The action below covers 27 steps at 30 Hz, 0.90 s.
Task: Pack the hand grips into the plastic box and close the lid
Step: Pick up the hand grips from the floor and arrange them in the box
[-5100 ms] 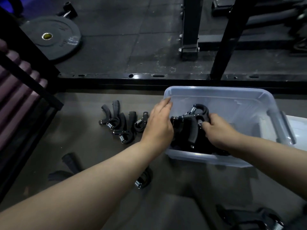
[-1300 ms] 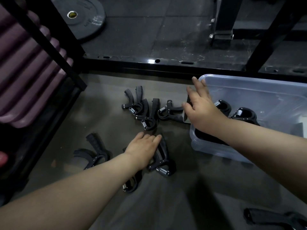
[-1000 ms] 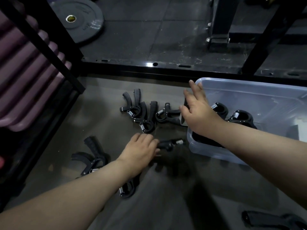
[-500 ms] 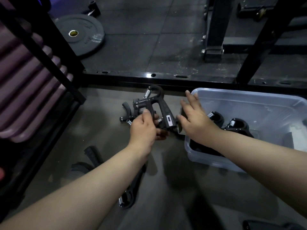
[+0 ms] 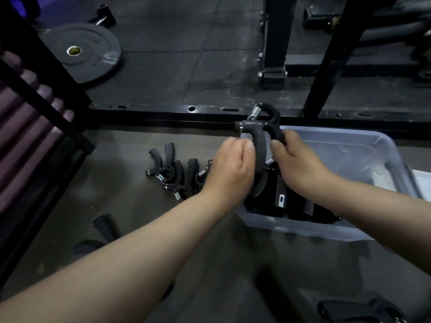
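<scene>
Passing: we log one hand grip (image 5: pixel 261 145), which lay on the floor a second ago, now held upright at centre frame over the near-left corner of the plastic box (image 5: pixel 349 137).
Left hand (image 5: pixel 229 169): grip pinching the near handle between thumb and curled fingers.
Right hand (image 5: pixel 296 164): grip curled round the far handle; half a second ago it lay spread by the box rim.
Box contents: packed grips (image 5: pixel 279 201) stacked along the near wall.
Floor stock: a cluster (image 5: pixel 177 176) left of centre; a loose grip (image 5: pixel 105 227) at lower left; another at the lower right edge.
Lid (image 5: pixel 423 180): off, we think, at the right edge.
Meaning: we judge that one more piece is about to go in; packing is partly done and closing is some way off.
</scene>
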{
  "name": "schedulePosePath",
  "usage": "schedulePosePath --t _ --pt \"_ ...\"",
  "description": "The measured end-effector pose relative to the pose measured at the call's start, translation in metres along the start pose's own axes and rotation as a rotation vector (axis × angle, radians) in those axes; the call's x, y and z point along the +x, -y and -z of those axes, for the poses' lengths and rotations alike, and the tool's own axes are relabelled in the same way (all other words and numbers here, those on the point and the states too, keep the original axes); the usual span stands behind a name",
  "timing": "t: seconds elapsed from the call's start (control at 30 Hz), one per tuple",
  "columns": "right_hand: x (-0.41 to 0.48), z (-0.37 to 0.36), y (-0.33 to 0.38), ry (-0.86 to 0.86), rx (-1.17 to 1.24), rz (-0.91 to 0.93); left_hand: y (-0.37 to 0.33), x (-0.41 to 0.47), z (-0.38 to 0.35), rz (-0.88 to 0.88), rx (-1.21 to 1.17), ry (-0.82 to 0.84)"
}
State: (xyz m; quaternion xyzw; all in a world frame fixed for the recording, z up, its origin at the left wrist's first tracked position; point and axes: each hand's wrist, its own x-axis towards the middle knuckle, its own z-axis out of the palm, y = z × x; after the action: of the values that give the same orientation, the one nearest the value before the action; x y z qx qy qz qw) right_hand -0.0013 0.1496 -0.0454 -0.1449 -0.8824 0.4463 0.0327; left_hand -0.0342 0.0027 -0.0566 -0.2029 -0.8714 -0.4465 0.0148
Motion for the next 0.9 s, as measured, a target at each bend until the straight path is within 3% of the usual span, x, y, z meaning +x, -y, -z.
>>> schedulePosePath --t 0.07,0.17,0.3,0.5,0.9 --pt "0.001 0.015 -0.017 -0.024 -0.005 -0.045 0.004 0.001 -0.013 -0.036 0.116 0.102" --pt "0.001 0.04 -0.046 0.064 -0.15 -0.136 0.018 -0.001 -0.027 0.061 0.245 0.255" --pt "-0.005 0.058 -0.074 0.177 -0.274 -0.238 0.02 -0.002 -0.03 0.097 0.19 0.21" --pt "-0.007 0.059 -0.1 0.167 -0.298 -0.393 0.022 -0.003 -0.031 0.102 0.193 0.15" --pt "-0.005 0.045 -0.121 0.218 -0.404 -0.441 0.025 -0.004 -0.033 0.077 0.19 0.114"
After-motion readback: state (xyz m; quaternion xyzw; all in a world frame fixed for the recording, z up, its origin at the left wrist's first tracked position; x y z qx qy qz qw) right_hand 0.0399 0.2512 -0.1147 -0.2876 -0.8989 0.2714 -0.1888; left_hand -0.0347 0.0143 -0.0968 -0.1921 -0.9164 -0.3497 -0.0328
